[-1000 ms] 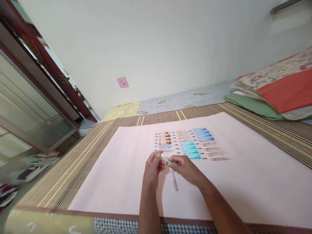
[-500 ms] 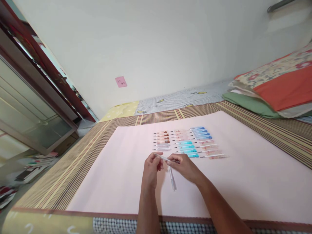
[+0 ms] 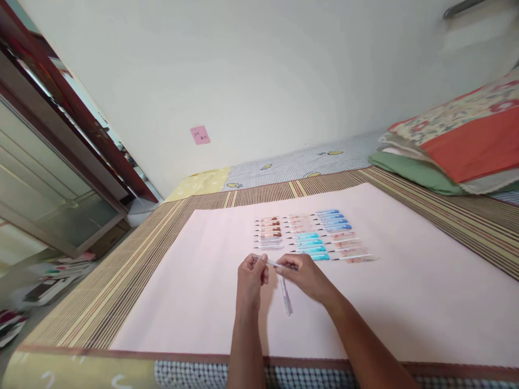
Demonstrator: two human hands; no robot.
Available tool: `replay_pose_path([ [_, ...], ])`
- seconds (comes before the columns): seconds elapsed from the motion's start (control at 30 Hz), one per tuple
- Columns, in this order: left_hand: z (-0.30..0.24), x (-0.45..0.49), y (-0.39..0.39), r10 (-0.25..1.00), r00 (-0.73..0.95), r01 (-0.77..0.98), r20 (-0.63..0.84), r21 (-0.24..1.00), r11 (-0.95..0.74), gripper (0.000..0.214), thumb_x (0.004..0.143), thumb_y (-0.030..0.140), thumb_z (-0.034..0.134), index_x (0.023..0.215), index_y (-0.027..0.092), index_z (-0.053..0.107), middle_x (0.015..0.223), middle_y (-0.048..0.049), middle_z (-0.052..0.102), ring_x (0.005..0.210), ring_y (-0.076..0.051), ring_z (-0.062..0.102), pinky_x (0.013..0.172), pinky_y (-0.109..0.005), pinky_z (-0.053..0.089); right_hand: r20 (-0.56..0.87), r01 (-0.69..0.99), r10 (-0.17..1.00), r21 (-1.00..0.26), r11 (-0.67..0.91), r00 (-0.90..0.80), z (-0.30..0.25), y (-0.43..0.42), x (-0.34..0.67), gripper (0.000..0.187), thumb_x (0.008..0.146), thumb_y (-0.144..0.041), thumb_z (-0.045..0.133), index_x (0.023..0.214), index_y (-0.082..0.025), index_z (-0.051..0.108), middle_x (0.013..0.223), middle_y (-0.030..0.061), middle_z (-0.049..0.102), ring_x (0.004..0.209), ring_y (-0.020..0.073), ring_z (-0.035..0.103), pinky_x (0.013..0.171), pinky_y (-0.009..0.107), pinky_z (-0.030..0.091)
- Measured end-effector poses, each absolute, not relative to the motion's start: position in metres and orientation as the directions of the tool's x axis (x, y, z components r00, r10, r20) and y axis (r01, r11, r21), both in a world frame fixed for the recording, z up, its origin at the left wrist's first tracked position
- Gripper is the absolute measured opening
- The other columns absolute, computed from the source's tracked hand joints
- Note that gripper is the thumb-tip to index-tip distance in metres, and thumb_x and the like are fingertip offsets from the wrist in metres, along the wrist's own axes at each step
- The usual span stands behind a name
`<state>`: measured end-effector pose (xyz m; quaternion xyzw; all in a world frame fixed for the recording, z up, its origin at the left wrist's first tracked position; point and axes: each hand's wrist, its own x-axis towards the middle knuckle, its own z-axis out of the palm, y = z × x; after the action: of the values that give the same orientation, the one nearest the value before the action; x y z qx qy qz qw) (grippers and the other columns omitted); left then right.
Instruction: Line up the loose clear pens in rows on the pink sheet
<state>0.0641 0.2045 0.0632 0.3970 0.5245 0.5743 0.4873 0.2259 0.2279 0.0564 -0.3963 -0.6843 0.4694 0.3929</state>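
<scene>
Between my two hands a thin whitish pen (image 3: 272,263) is held slantwise over the pale pink sheet (image 3: 194,281). My left hand (image 3: 252,275) pinches its left end, thumb on top. The fingers of my right hand (image 3: 302,273) are closed around its other end. Below them a clear, pale pen barrel or cap (image 3: 286,297) lies on the sheet. Just beyond my hands are rows of pens: brown ones (image 3: 270,227), blue ones (image 3: 332,220), turquoise ones (image 3: 310,247), pinkish ones (image 3: 348,248) and a few clear ones (image 3: 270,245).
The sheet lies on a striped mat (image 3: 113,275) on a bed against a white wall (image 3: 259,81). Folded bedding (image 3: 466,140) is piled at the right. A pink note (image 3: 200,135) sticks to the wall. At the left stands a glass-panelled cabinet door (image 3: 52,178).
My left thumb has come down onto the pen, and the left fingers have curled in closer. My right hand keeps its grip almost unmoved.
</scene>
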Motion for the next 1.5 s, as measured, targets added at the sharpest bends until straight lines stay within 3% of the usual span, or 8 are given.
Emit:
replay_pose_path([
  [0.07,0.063,0.065,0.205,0.956,-0.282,-0.096,-0.084,0.994,0.059,0.053,0.076,0.068,0.069,0.064,0.020,0.050,0.044,0.0046,0.047,0.039,-0.007,0.036,0.044,-0.023,0.022,0.174,0.162,0.907,-0.954,0.251,-0.384,0.056,0.228,0.226,0.021,0.083,-0.037,0.063,0.076,-0.019,0.069,0.071,-0.0006,0.061,0.073,0.0159,0.050,0.068,0.029,0.037],
  [0.17,0.065,0.065,0.204,0.959,-0.276,-0.108,-0.068,0.993,0.040,0.056,0.083,0.073,0.056,0.083,0.018,0.062,0.050,0.0042,0.050,0.042,-0.009,0.042,0.045,-0.023,0.026,0.173,0.159,0.909,-0.955,0.248,-0.378,0.056,0.229,0.226,0.019,0.083,-0.036,0.064,0.075,-0.019,0.069,0.071,-0.0008,0.061,0.073,0.0156,0.050,0.068,0.029,0.037],
  [0.27,0.066,0.064,0.202,0.989,-0.146,-0.167,-0.016,0.986,-0.009,0.047,0.080,0.060,0.070,0.099,0.017,0.066,0.059,0.0044,0.054,0.050,-0.008,0.046,0.050,-0.021,0.031,0.165,0.166,0.915,-0.956,0.240,-0.369,0.057,0.230,0.227,0.020,0.082,-0.037,0.064,0.077,-0.019,0.070,0.074,0.0003,0.065,0.075,0.0167,0.052,0.071,0.030,0.038],
  [0.5,0.059,0.066,0.208,0.934,-0.347,-0.216,-0.089,0.976,0.013,0.053,0.068,0.058,0.081,0.062,0.020,0.044,0.045,0.0055,0.049,0.039,-0.006,0.036,0.045,-0.020,0.024,0.163,0.159,0.917,-0.959,0.234,-0.365,0.057,0.229,0.226,0.017,0.079,-0.035,0.066,0.076,-0.019,0.070,0.073,0.0002,0.065,0.074,0.0167,0.054,0.069,0.029,0.039],
  [0.97,0.060,0.063,0.210,0.846,-0.481,-0.375,-0.228,0.926,0.037,0.058,0.052,0.062,0.086,0.069,0.016,0.056,0.059,-0.0001,0.064,0.047,-0.007,0.052,0.046,-0.019,0.030,0.142,0.180,0.929,-0.960,0.212,-0.341,0.056,0.232,0.234,0.014,0.077,-0.031,0.067,0.079,-0.018,0.072,0.076,0.0011,0.070,0.076,0.0175,0.058,0.071,0.030,0.042],
  [1.2,0.056,0.056,0.211,0.850,-0.461,-0.498,-0.256,0.867,-0.009,0.047,0.062,0.050,0.087,0.076,0.014,0.060,0.058,0.0020,0.060,0.047,-0.007,0.052,0.043,-0.017,0.031,0.136,0.163,0.942,-0.968,0.192,-0.306,0.050,0.237,0.244,0.018,0.078,-0.036,0.067,0.080,-0.019,0.073,0.076,0.0012,0.068,0.074,0.0164,0.059,0.068,0.029,0.043],
  [1.33,0.057,0.053,0.212,0.849,-0.350,-0.709,-0.396,0.705,0.036,0.024,0.085,0.028,0.073,0.073,0.012,0.060,0.058,-0.0004,0.058,0.045,-0.006,0.050,0.041,-0.014,0.032,0.089,0.082,0.948,-0.989,0.119,-0.304,0.047,0.240,0.245,0.023,0.078,-0.041,0.067,0.083,-0.019,0.069,0.071,-0.0004,0.063,0.063,0.0130,0.054,0.059,0.028,0.042],
  [1.5,0.058,0.061,0.213,0.852,-0.139,-0.863,-0.505,0.484,0.146,0.029,0.099,0.018,0.051,0.071,0.011,0.056,0.061,-0.0029,0.060,0.045,-0.005,0.050,0.041,-0.014,0.037,0.083,-0.094,0.969,-0.994,0.063,-0.234,0.051,0.239,0.235,0.038,0.081,-0.055,0.065,0.095,-0.020,0.064,0.060,-0.0070,0.046,0.051,0.0088,0.041,0.048,0.025,0.031],
])
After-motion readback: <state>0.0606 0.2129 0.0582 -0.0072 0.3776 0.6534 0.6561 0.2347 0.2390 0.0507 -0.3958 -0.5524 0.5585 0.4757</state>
